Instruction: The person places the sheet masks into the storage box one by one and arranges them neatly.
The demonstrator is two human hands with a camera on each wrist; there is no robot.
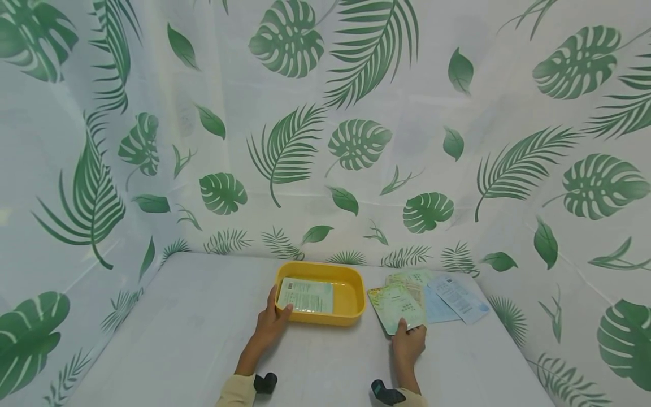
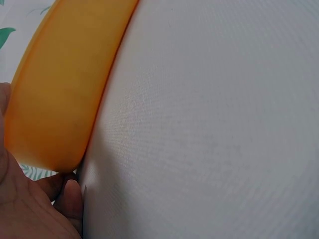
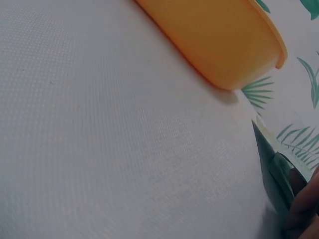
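Observation:
A yellow plastic tray sits near the back of the table, with a pale green flat packet lying inside on its left. My left hand grips the tray's left front corner, thumb over the rim; in the left wrist view fingers reach by the tray's outer wall. To the right of the tray, my right hand pinches the near edge of a light green sachet. The right wrist view shows that sachet tilted up from the table.
Beyond the held sachet lie more green packets, overlapping blue ones on the right. The white table meets a leaf-print curtain at the back and sides.

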